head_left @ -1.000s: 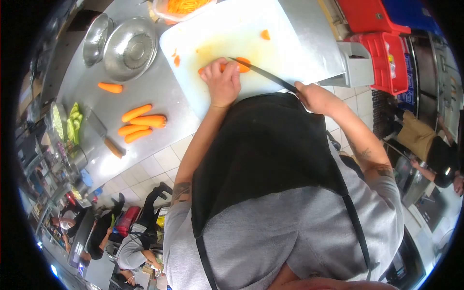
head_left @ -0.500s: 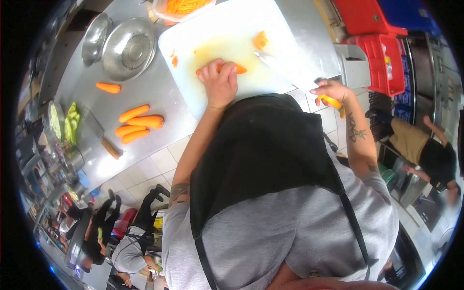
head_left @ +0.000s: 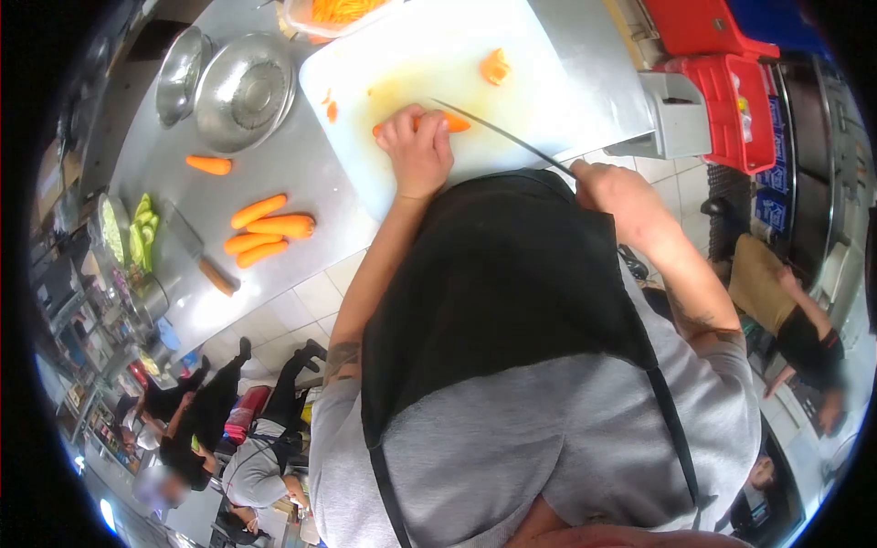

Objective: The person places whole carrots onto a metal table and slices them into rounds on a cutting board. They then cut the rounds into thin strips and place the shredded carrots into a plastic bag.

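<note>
On the white cutting board (head_left: 365,82), my left hand (head_left: 417,153) is closed over a carrot (head_left: 454,122), whose tip sticks out to the right. My right hand (head_left: 621,196) grips the handle of a long knife (head_left: 512,138) at the board's near right edge. The blade, seen nearly edge-on, reaches across the board, its tip just above the carrot. An orange cut piece (head_left: 495,67) lies further back on the board. Small orange scraps (head_left: 331,110) are near its left side.
Whole carrots (head_left: 281,226) and a single carrot (head_left: 209,165) lie on the metal table (head_left: 320,196). Metal bowls (head_left: 245,93), a second knife (head_left: 216,276), green vegetable pieces (head_left: 142,233) and shredded carrot (head_left: 345,9) surround the board. Red crates (head_left: 731,110) stand right; other people are nearby.
My right hand has turned over and brought the knife left, with its blade now edge-on over the board near the carrot. My left hand stays on the carrot. Background people have shifted.
</note>
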A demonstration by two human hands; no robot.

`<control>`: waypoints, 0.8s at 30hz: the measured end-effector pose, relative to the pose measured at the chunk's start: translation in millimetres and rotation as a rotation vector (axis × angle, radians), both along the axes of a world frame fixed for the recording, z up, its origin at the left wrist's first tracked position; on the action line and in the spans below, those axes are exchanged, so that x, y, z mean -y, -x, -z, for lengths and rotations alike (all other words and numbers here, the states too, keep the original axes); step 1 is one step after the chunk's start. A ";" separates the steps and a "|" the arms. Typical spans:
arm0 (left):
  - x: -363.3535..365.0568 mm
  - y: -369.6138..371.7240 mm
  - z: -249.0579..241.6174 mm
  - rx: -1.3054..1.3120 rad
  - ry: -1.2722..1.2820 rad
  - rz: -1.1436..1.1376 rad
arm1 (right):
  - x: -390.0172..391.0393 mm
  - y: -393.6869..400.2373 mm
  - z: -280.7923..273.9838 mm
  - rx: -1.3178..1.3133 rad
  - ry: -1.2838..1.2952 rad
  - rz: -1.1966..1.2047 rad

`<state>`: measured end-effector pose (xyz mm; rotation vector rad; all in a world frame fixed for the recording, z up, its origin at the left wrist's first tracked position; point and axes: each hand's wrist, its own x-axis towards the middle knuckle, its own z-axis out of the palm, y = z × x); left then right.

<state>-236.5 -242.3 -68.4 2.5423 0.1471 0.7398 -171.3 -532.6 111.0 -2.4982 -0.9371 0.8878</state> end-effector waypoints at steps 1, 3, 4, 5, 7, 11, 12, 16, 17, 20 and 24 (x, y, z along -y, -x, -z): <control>-0.5 0.1 0.0 -0.007 0.000 -0.002 | -2.8 1.3 -4.6 -0.012 0.021 -0.002; -0.7 0.3 0.5 0.005 0.010 0.001 | -7.8 3.6 -14.2 -0.038 0.067 -0.007; -0.6 0.4 0.8 0.011 0.017 0.003 | -7.5 3.6 -14.1 -0.042 0.091 -0.010; -0.7 0.4 0.9 0.010 0.018 0.004 | -6.7 3.4 -14.0 -0.046 0.115 -0.013; -1.1 -0.1 0.7 0.008 0.019 0.008 | -6.7 4.3 -15.6 -0.032 0.144 -0.023; -0.6 0.2 -0.8 -0.003 0.021 0.007 | -14.4 3.3 -29.3 -0.057 0.211 -0.084; -0.9 0.3 -1.4 0.000 0.020 0.009 | -17.4 2.5 -31.0 -0.090 0.238 -0.107; -0.9 0.1 0.1 0.005 0.025 0.007 | -26.9 -7.5 -2.3 -0.118 0.277 -0.125; -1.2 -0.6 0.5 0.001 0.030 0.007 | -28.3 -10.5 8.2 -0.128 0.295 -0.116; -2.8 -0.5 2.1 -0.008 0.032 0.011 | -20.5 -12.8 46.4 -0.134 0.300 -0.098; -2.1 -0.4 4.4 0.010 0.017 0.006 | 7.6 -24.6 84.3 -0.110 0.104 -0.063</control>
